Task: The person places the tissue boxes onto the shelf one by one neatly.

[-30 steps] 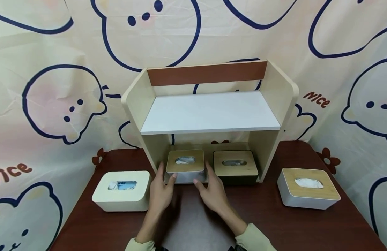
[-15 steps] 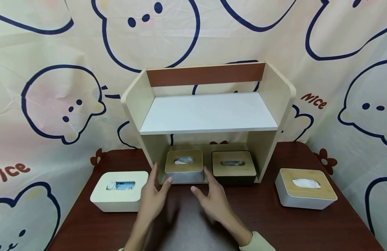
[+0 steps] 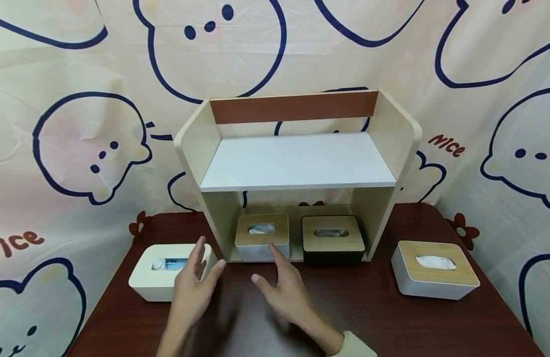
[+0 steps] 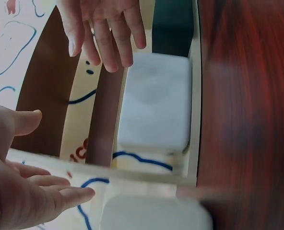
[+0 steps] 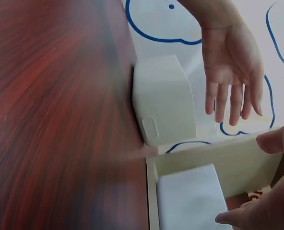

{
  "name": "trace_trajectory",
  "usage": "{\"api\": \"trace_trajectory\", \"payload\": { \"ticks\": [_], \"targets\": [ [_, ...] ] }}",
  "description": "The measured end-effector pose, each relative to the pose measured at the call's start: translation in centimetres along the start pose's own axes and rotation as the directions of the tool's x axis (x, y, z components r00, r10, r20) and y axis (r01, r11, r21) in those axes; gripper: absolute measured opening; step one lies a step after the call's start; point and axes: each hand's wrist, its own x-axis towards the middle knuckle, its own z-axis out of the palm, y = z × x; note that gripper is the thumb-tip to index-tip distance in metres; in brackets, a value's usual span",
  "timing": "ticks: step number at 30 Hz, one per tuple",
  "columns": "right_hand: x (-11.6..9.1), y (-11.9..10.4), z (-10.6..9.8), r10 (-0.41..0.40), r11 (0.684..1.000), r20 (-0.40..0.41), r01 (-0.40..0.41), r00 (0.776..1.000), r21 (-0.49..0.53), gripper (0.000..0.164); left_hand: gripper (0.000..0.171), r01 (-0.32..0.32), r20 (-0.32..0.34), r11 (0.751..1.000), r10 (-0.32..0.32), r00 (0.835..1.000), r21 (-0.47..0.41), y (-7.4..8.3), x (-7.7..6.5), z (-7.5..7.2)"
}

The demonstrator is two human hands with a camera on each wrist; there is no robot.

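Note:
My left hand (image 3: pixel 193 285) is over the near right part of a white tissue box (image 3: pixel 156 287), fingers extended and holding nothing. In the head view my right hand (image 3: pixel 285 292) reaches up in front of a small tissue box (image 3: pixel 262 250) with a wooden lid, its fingers straight and empty. That small box stands at the left of the lower shelf compartment, and its white side shows in the left wrist view. Beside it sits a dark tissue box (image 3: pixel 333 257) with a wooden lid. Both hands (image 4: pixel 31 191) (image 5: pixel 233 72) look flat and apart from each other.
A two-level shelf (image 3: pixel 297 161) with a white board stands at the back of the dark red wooden table (image 3: pixel 346 317). At the right lies another wooden-lidded white tissue box (image 3: pixel 435 277). A cartoon-printed cloth (image 3: pixel 96 64) hangs behind.
Both hands, which flanked the small wooden-lidded box, have drawn back from it and shifted left. My left hand now overlaps the white box. The small box stays on the lower shelf.

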Motion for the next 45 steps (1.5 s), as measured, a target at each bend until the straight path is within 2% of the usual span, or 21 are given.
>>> {"api": "trace_trajectory", "payload": {
  "ticks": [3, 10, 15, 18, 23, 29, 33, 40, 45],
  "targets": [
    [0.1, -0.3, 0.7, -0.011, 1.000, 0.016, 0.011, 1.000, 0.006, 0.081, 0.084, 0.029, -0.019, 0.999, -0.029, 0.999, 0.023, -0.3, -0.3, -1.1],
    [0.4, -0.7, 2.3, -0.023, 1.000, 0.059, 0.022, 0.998, 0.017, 0.080, 0.081, 0.052, -0.087, 0.997, -0.047, 0.995, 0.056, -1.6, -1.0, -3.3],
    [0.7, -0.7, 3.6, -0.041, 0.999, 0.093, 0.040, 0.995, 0.015, 0.080, 0.082, 0.119, -0.133, 0.989, -0.108, 0.985, 0.085, -2.6, -1.1, -4.8],
    [0.8, -0.7, 4.5, -0.048, 0.999, 0.117, 0.046, 0.992, 0.014, 0.081, 0.082, 0.176, -0.174, 0.978, -0.155, 0.972, 0.110, -2.9, -1.1, -5.6],
    [1.1, -0.6, 5.9, -0.041, 0.999, 0.154, 0.041, 0.987, 0.002, 0.082, 0.080, 0.251, -0.259, 0.960, -0.213, 0.942, 0.123, -3.6, -1.0, -6.9],
    [1.6, -0.2, 7.1, -0.046, 0.998, 0.178, 0.052, 0.983, -0.027, 0.084, 0.082, 0.299, -0.337, 0.952, -0.260, 0.905, 0.067, -4.8, -0.9, -8.5],
    [1.8, -0.1, 7.8, -0.036, 0.999, 0.210, 0.044, 0.977, -0.031, 0.086, 0.087, 0.323, -0.329, 0.946, -0.297, 0.896, 0.025, -5.7, -0.7, -9.4],
    [2.1, -0.3, 8.8, 0.007, 0.998, 0.270, 0.009, 0.963, -0.058, 0.092, 0.102, 0.376, -0.271, 0.926, -0.355, 0.894, 0.026, -7.8, -0.2, -10.6],
    [2.5, -0.2, 9.5, 0.013, 0.998, 0.279, 0.004, 0.960, -0.062, 0.094, 0.111, 0.393, -0.223, 0.919, -0.381, 0.897, 0.013, -9.2, 0.3, -10.9]
  ]
}}
